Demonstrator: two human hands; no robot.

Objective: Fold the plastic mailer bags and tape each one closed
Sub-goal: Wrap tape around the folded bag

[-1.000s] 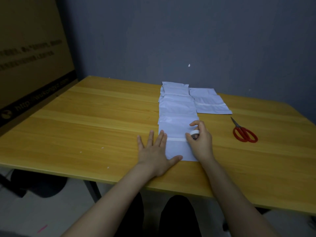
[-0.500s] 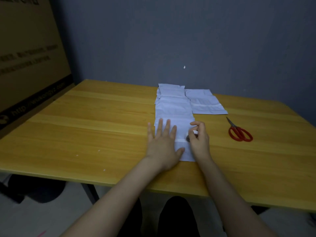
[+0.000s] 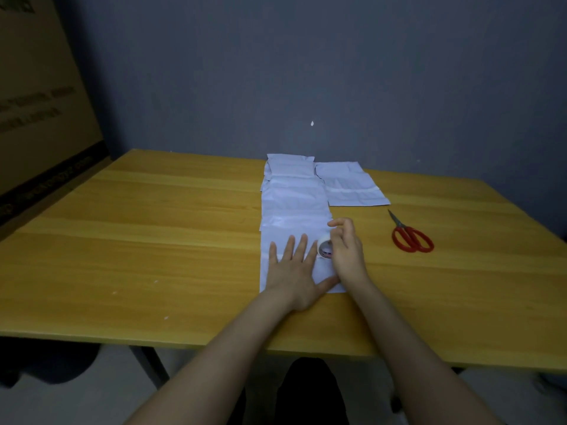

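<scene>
Quick count: one small whitish roll of tape (image 3: 325,249), one pair of red-handled scissors (image 3: 411,236), and a bunch of white plastic mailer bags (image 3: 291,204) on the yellow wooden bench (image 3: 153,240). The bags sit in one overlapping column. I'd guess four or five, but it's hard to say because the edges blur together in the dim light. There's also one separate bag (image 3: 352,188) just right of the column's far end. The column's long axis runs straight away from the person, from near the front bench edge toward the grey wall.

The left hand (image 3: 293,271) lies flat on the nearest bag (image 3: 322,268), fingers spread and thumb out to the right. The right hand (image 3: 346,250) is curled round the roll of tape, holding it on edge at that bag's right side, just beside the left fingertips. The scissors lie well off to the right, blades pointing away and handles nearer the person. A brown cardboard box (image 3: 46,102) stands at the left.
</scene>
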